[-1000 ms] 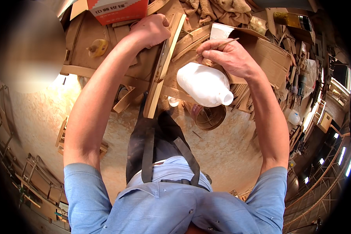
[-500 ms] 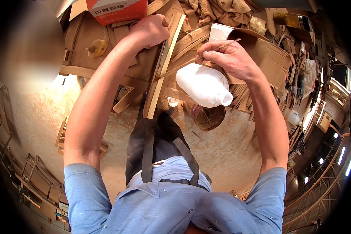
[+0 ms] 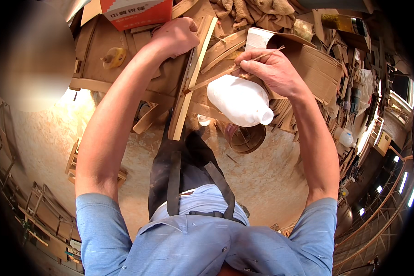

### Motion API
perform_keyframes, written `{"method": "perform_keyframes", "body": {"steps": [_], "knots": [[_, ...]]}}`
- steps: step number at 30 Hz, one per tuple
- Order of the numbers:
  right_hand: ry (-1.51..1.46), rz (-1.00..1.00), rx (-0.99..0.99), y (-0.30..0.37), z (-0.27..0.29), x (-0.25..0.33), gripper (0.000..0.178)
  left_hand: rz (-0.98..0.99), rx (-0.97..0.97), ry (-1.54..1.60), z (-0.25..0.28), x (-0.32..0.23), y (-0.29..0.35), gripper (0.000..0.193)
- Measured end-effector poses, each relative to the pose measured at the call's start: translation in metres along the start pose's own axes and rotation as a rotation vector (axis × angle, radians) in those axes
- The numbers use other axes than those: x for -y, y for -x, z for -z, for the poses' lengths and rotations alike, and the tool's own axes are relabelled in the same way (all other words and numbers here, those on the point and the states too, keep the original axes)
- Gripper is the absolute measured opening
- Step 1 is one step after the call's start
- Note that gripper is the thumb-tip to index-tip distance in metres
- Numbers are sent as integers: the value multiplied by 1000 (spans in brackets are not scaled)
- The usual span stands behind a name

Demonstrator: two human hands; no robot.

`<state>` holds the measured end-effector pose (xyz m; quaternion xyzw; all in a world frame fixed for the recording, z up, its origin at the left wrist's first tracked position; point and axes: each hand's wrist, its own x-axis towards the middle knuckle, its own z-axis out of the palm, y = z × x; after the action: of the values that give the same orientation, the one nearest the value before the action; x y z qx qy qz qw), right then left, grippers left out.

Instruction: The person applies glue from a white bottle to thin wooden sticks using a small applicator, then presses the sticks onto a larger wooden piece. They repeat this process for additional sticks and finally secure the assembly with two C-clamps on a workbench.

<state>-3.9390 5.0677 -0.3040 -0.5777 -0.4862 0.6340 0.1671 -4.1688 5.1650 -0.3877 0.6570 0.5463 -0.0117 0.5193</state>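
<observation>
My left hand [image 3: 177,37] is closed around the far part of a long wooden strip [image 3: 193,80], which slants toward me past the bench's near edge. Between the thumb and fingers of my right hand [image 3: 273,70] is a thin wooden stick [image 3: 209,83]. The stick's far end reaches left to the strip, and its dark tip touches the side of it. Below the right hand lies a white plastic bottle [image 3: 239,101], its uncapped neck turned toward me. The left fingertips are partly hidden behind the hand.
A red and white box [image 3: 135,14] and a small yellow glue bottle [image 3: 115,58] are on the bench at the left. Cardboard [image 3: 317,69] and wood scraps crowd the right. A brown bucket [image 3: 247,138] stands below the bench edge. A crumpled cloth [image 3: 257,11] lies at the back.
The stick's tip has shifted very slightly right along the wooden strip, together with my right hand. My left hand and the strip have barely moved.
</observation>
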Motion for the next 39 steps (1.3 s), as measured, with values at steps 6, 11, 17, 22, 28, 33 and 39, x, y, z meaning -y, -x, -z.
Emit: {"method": "perform_keyframes", "body": {"steps": [6,11,17,22,28,33,39], "knots": [[-18,-43,-97,-1,1,2,25,-37,-6,9,1,2,2,49],[-6,-11,-155,1,2,1,25,-67,-27,7,-2,5,-2,50],[70,24,-174,2,-2,7,25,-20,-13,12,2,-3,4,49],[38,108,-225,-1,-1,2,24,-66,-49,38,-3,3,0,49],[72,104,-242,-2,1,-1,25,-12,-24,13,3,-5,6,46],[-20,116,-275,1,1,4,22,-28,-23,23,1,-4,4,47],[-26,213,-332,16,5,17,19,1,4,-6,4,-7,5,44]]}}
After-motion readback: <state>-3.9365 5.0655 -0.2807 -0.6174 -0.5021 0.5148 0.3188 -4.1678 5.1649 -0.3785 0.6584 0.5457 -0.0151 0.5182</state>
